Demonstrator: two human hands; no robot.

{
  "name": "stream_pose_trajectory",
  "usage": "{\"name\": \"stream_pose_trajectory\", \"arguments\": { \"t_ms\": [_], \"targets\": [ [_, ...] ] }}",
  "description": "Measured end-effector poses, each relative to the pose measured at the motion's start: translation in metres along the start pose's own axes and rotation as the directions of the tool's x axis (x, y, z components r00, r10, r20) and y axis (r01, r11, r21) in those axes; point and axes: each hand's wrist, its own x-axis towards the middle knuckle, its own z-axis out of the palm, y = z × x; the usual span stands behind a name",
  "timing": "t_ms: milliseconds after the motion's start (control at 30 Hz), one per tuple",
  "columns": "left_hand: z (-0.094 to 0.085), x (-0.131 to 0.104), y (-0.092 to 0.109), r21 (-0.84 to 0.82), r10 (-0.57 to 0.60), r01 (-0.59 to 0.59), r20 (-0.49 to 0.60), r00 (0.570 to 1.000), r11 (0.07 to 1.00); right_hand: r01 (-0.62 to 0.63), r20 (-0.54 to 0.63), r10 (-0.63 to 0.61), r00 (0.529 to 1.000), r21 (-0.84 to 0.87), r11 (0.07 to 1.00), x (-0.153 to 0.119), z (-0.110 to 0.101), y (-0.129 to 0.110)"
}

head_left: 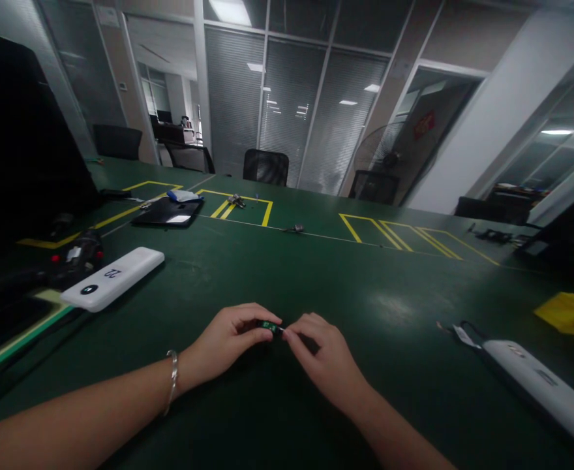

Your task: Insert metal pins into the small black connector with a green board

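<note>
A small green circuit board [269, 326] sits pinched between the thumb and fingers of my left hand [235, 333], just above the green tabletop [248, 274]. My right hand [319, 346] comes in from the other side, thumb and forefinger pressed together at the board's right end. Between the two hands shows a tiny pale, metallic-looking piece [281, 330], which the right fingertips grip; its kind is too small to make out. The fingers cover much of the board.
A white power bank [115, 279] marked 22 lies at left, near a dark device with red buttons [79, 254]. Farther back are a black tablet [167, 212], small metal parts [237, 200] and another dark piece [295, 228]. At right are a white elongated device [536, 375] and a yellow item [568, 313].
</note>
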Motion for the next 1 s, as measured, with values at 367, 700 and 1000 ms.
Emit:
{"name": "stream_pose_trajectory", "arguments": {
  "t_ms": [367, 700, 1000],
  "targets": [
    [0.0009, -0.0019, -0.0044, 0.015, 0.012, -0.012, 0.003, 1.000, 1.000, -0.008, 0.005, 0.008, 1.000, 0.012, 1.000, -0.0004, 0.0009, 0.0005],
    [0.0024, 0.0007, -0.0067, -0.066, -0.001, 0.003, 0.041, 0.999, 0.998, 0.014, 0.000, -0.014, 1.000, 0.022, 1.000, 0.0000, 0.0013, -0.0007],
    [-0.0034, 0.0012, -0.0095, -0.063, -0.037, 0.034, -0.042, 0.998, 0.997, -0.050, -0.035, 0.051, 0.998, 0.049, 0.998, -0.0008, -0.0001, -0.0009]
  ]
}}
